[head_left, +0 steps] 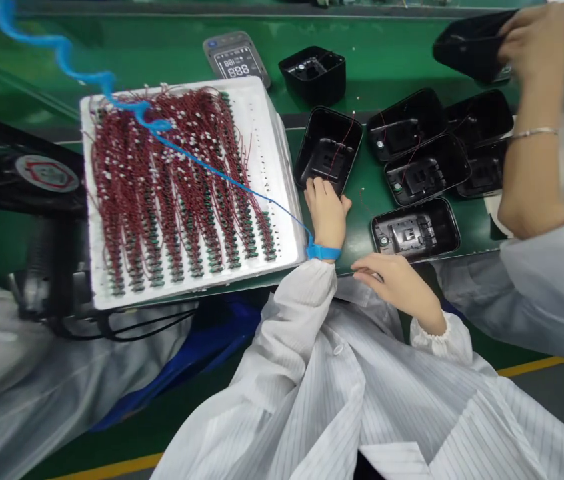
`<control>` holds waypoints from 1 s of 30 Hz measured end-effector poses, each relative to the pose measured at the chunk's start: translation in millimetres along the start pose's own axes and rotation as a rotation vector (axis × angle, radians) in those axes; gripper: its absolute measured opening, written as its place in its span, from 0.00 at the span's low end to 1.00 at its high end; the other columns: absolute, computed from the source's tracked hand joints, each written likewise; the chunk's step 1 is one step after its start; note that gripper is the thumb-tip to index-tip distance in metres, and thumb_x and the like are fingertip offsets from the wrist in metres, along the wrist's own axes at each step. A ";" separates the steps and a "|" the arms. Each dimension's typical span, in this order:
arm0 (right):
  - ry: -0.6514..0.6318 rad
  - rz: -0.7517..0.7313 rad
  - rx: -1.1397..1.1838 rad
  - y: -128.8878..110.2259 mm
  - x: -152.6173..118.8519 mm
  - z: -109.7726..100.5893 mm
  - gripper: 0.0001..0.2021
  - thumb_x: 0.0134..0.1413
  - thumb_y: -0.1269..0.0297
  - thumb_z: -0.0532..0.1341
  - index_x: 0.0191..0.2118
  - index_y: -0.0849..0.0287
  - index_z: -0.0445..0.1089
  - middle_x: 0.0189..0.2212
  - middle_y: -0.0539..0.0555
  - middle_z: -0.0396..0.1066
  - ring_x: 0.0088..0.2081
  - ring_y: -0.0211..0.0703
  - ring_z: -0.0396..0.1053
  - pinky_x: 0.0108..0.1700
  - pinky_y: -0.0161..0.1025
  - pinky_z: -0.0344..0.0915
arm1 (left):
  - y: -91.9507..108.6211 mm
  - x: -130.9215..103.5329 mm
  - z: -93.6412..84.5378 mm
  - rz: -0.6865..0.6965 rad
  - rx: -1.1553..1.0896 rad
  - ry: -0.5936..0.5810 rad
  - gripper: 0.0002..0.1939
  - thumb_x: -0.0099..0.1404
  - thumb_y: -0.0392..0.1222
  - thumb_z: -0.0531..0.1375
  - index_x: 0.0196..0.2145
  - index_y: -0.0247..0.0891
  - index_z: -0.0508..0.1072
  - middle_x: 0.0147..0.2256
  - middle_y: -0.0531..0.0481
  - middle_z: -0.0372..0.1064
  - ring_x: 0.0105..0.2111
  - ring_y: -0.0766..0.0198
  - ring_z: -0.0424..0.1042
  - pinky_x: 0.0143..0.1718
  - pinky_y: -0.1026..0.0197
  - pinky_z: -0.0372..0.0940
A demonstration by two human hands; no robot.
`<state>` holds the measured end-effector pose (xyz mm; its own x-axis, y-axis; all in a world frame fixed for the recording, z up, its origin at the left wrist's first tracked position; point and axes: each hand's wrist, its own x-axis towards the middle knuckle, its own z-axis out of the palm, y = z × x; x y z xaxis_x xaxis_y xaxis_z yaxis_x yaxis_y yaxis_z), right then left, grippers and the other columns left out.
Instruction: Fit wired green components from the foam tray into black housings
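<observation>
My left hand [326, 212] is at the near end of a black plastic housing [329, 143], its fingers over the rim and gripping it. A thin dark red wire with a small white connector lies across that housing. My right hand [396, 285] is over the bench's front edge, fingers stretched to the left and thumb slightly apart, with nothing visible in it. Just beyond it lies another open black housing [416, 230]. A blue wrist strap [325, 253] circles my left wrist, its cord running up to the left.
Left of my hands, a white foam tray [282, 220] holds rows of small green boards with dark red wires [177, 180]. Several black housings lie at right. A co-worker's hand [532, 40] holds a black housing [472, 47]. A grey display unit [237, 57] stands behind the tray.
</observation>
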<state>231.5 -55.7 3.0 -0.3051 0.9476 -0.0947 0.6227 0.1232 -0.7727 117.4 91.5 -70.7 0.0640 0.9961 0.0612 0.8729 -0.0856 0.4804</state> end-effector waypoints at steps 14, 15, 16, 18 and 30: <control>-0.272 -0.153 -0.042 4.2 -1.8 13.7 0.10 0.70 0.64 0.59 0.49 0.59 0.77 0.48 0.57 0.79 0.50 0.46 0.77 0.56 0.42 0.70 | -6.6 34.8 6.9 -0.057 -0.035 0.055 0.29 0.68 0.22 0.38 0.59 0.26 0.67 0.67 0.30 0.59 0.74 0.50 0.47 0.75 0.44 0.47; -0.289 -0.153 -0.047 4.2 -1.2 14.4 0.10 0.71 0.64 0.59 0.49 0.59 0.76 0.48 0.57 0.79 0.51 0.46 0.77 0.56 0.42 0.70 | -8.5 40.1 10.2 -0.055 -0.064 0.073 0.30 0.68 0.21 0.38 0.59 0.27 0.68 0.67 0.32 0.60 0.74 0.51 0.47 0.75 0.45 0.46; -0.305 -0.155 -0.051 4.1 -0.5 15.1 0.10 0.71 0.64 0.59 0.50 0.59 0.76 0.49 0.57 0.79 0.51 0.46 0.76 0.57 0.43 0.70 | -9.5 45.2 13.5 -0.053 -0.086 0.089 0.30 0.68 0.21 0.38 0.59 0.27 0.69 0.66 0.33 0.62 0.74 0.52 0.47 0.75 0.45 0.46; -0.331 -0.159 -0.062 3.7 1.2 16.7 0.10 0.71 0.64 0.59 0.50 0.59 0.76 0.49 0.57 0.79 0.52 0.47 0.76 0.56 0.42 0.70 | -9.6 53.8 19.0 -0.052 -0.107 0.103 0.30 0.68 0.21 0.38 0.58 0.28 0.69 0.65 0.35 0.63 0.75 0.54 0.48 0.76 0.48 0.44; -0.405 -0.154 -0.089 3.4 10.2 20.7 0.09 0.70 0.64 0.60 0.49 0.58 0.76 0.49 0.57 0.78 0.50 0.45 0.76 0.54 0.41 0.70 | -4.2 63.1 21.8 -0.065 -0.207 0.140 0.30 0.65 0.18 0.40 0.59 0.26 0.67 0.66 0.34 0.60 0.76 0.58 0.43 0.77 0.54 0.40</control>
<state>215.6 -51.8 -13.6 -0.6462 0.7262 -0.2347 0.6020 0.2961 -0.7416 128.3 155.2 -88.0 -0.0687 0.9880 0.1381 0.7546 -0.0391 0.6551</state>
